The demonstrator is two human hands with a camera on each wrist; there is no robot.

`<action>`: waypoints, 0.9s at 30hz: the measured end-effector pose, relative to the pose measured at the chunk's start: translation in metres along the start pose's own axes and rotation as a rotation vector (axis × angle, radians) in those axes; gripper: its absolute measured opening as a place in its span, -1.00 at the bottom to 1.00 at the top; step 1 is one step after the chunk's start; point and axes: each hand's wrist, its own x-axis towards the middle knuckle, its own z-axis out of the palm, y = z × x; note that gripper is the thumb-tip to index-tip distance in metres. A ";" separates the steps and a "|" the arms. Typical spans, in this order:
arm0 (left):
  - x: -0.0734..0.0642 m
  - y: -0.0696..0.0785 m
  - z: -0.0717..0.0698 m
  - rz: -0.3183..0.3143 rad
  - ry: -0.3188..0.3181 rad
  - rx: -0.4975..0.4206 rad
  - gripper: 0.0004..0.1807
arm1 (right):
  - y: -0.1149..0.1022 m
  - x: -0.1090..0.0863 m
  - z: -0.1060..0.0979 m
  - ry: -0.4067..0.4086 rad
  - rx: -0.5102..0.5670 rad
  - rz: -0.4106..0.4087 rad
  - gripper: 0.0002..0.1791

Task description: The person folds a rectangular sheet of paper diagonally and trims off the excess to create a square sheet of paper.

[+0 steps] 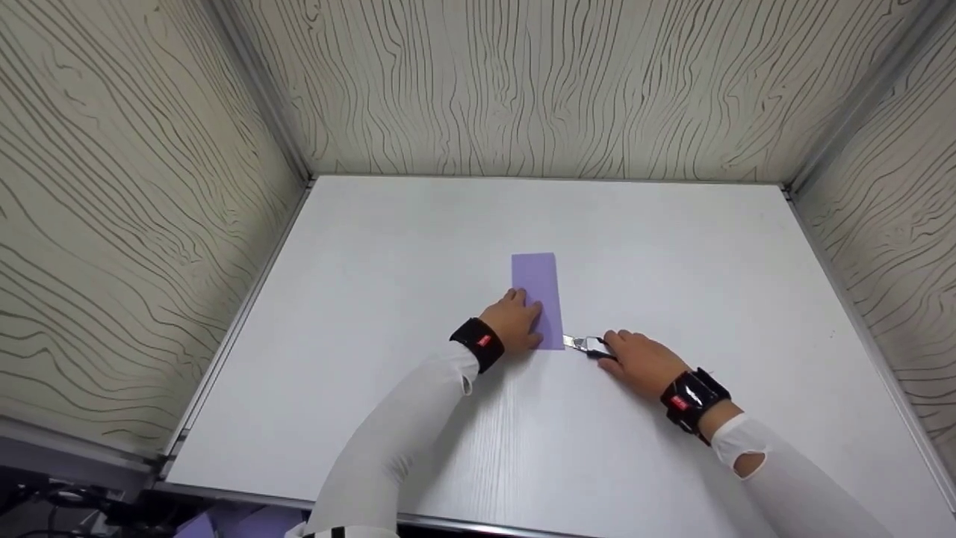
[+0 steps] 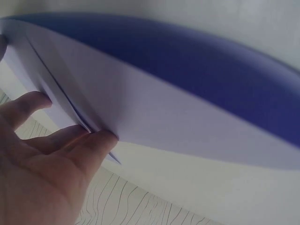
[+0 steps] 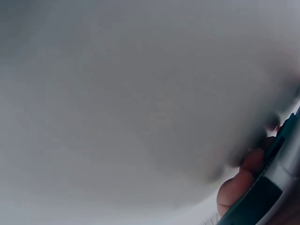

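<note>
A folded strip of purple paper lies lengthwise on the white table. My left hand presses on its lower half with spread fingers. In the left wrist view, the fingertips touch the paper close to a fold line. Beside the strip's lower right corner, my right hand grips a utility knife. Its blade points left and its tip is right at the paper's edge. The right wrist view shows part of the dark knife handle with curled fingers along it; the blade is out of sight there.
More purple paper lies below the table's front edge at the lower left, near black cables. Wood-grain panels enclose the white table at the back and both sides.
</note>
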 end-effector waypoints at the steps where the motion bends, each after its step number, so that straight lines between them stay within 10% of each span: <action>1: 0.000 0.000 0.000 -0.001 -0.003 0.000 -0.30 | 0.000 0.000 0.000 0.000 0.002 0.002 -0.71; 27: 0.002 -0.002 0.004 0.023 0.021 0.009 -0.34 | -0.009 0.004 -0.008 -0.010 0.010 0.029 -0.72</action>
